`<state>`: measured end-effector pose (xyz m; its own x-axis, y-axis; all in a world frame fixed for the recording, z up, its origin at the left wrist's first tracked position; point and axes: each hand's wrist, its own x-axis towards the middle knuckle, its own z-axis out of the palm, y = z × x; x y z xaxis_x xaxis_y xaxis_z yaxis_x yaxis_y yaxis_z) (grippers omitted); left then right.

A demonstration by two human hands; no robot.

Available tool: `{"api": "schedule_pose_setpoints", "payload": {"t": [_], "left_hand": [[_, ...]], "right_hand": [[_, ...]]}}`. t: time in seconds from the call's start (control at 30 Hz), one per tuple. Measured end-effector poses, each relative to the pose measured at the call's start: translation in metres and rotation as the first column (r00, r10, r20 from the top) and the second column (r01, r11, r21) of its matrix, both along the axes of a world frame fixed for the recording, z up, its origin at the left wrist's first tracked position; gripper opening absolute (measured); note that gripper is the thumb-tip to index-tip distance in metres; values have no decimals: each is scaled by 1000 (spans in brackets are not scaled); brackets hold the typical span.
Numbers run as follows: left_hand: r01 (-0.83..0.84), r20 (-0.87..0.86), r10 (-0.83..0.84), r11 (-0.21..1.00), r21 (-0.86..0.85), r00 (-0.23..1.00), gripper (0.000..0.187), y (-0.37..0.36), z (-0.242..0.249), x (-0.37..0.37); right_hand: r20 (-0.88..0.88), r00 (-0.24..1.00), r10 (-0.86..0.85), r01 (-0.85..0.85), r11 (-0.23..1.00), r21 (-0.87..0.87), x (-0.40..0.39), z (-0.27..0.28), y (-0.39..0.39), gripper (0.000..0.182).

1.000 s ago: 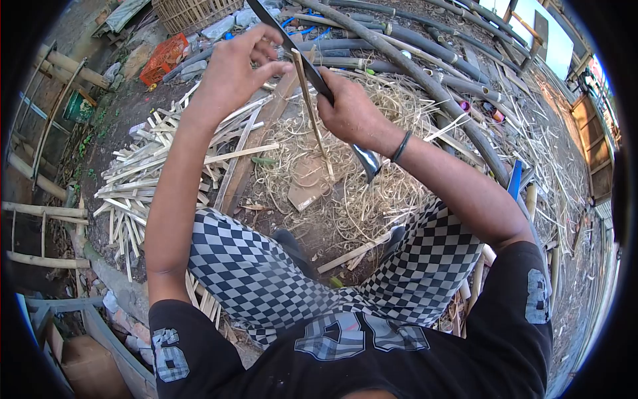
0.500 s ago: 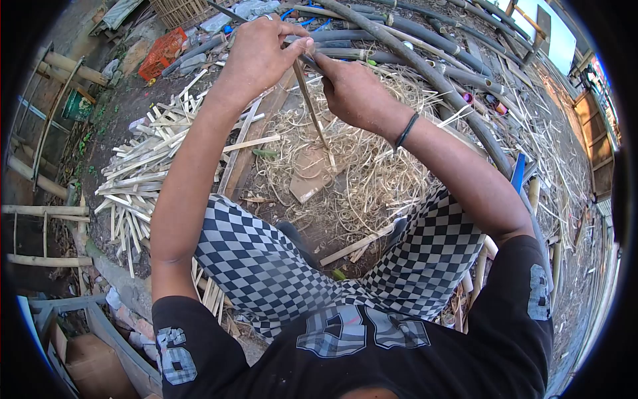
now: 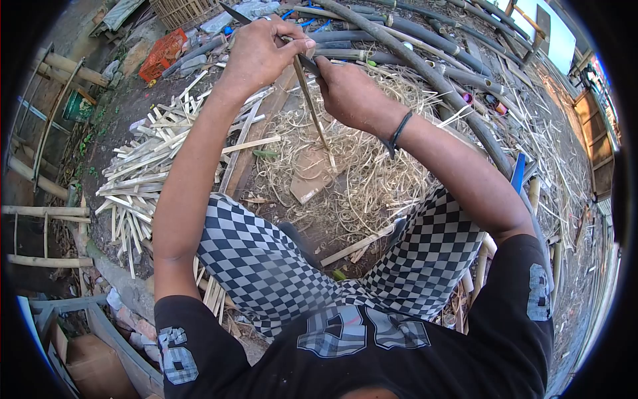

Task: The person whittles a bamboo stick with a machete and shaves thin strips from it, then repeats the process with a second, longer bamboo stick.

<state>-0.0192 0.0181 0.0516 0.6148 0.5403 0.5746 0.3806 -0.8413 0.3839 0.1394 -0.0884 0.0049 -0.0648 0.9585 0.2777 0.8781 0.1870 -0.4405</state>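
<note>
My left hand (image 3: pixel 260 54) is closed with thumb and fingers pinching the top of a thin bamboo strip (image 3: pixel 310 103). That strip slants down, its lower end near a flat brown board (image 3: pixel 311 174) on the ground. Across the strip's top lies a long dark knife (image 3: pixel 236 14), its pointed tip sticking out past my left hand at upper left. Fingers wrapped round the knife's other end, my right hand (image 3: pixel 352 94) is just to the right of the left. A black band (image 3: pixel 401 130) circles my right wrist.
Curly bamboo shavings (image 3: pixel 379 179) cover the ground between my knees. A heap of cut bamboo strips (image 3: pixel 143 176) lies at left. Dark poles (image 3: pixel 425 63) stretch across the back, near an orange crate (image 3: pixel 163 54). A blue-handled tool (image 3: pixel 518 174) is by my right elbow.
The knife has slid slightly down and to the right, so its tip is closer to my left hand. My right hand has shifted a little; the bamboo strip stays almost in place.
</note>
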Motion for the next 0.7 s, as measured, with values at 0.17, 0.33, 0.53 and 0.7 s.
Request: {"api": "schedule_pose_setpoints", "payload": {"t": [0.17, 0.33, 0.53, 0.7], "left_hand": [[-86, -47, 85, 996, -20, 995, 28, -7, 0, 0], [-87, -2, 89, 967, -238, 996, 26, -13, 1, 1], [28, 55, -13, 960, -279, 998, 27, 0, -4, -3], [95, 85, -68, 920, -380, 994, 25, 7, -6, -11]], "right_hand": [[104, 994, -45, 41, 998, 39, 0, 0, -5, 30], [107, 994, 2, 0, 1000, -16, 7, 6, 1, 28], [-232, 973, 1, -1, 1000, 0, 0, -19, 8, 24], [-160, 986, 43, -57, 995, -84, -1, -48, 13, 22]]}}
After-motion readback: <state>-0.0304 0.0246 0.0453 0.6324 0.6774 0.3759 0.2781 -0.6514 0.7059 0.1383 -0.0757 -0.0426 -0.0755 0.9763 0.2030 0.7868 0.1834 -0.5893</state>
